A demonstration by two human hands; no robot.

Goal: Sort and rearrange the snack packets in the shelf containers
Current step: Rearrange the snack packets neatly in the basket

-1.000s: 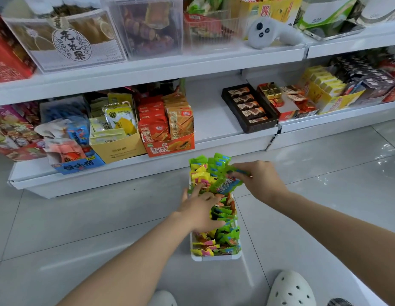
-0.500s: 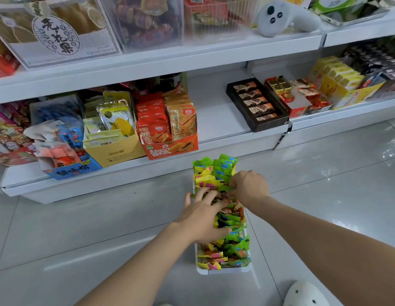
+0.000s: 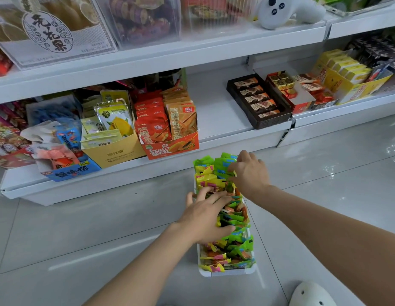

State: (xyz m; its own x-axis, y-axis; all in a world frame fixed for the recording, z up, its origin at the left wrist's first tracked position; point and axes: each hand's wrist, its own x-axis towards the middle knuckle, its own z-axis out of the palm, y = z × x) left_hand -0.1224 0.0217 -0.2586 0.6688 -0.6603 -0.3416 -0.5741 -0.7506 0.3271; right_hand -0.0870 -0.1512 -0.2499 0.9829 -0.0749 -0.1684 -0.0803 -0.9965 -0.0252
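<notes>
We are looking down at a long white container [image 3: 227, 272] sitting on the tiled floor [image 3: 81, 228], just in front of the lowest shelf [image 3: 216, 111]. It is packed end to end with green and yellow snack packets [image 3: 236, 250] standing on edge. Our left hand [image 3: 205, 217] is lying flat on the middle of the row, fingers spread wide, pressing on the packets and gripping nothing. Our right hand [image 3: 249, 173] is reaching over the far end, fingers curled down among the green packets there; we cannot tell whether it is pinching one, since the hand itself is hiding the fingertips.

Both forearms are crossing over the container, and the left hand is covering the middle packets.

Behind the container, the shelf is showing a bare patch between an orange display box [image 3: 170, 138] and a dark brown tray [image 3: 258, 102] of wrapped bars. Left of the orange box a yellow carton [image 3: 112, 151] is standing, with a blue box [image 3: 70, 171] beside it. A white controller [image 3: 287, 9] is lying on the shelf above. A white clog [image 3: 311, 294] is showing near the container's close end.
</notes>
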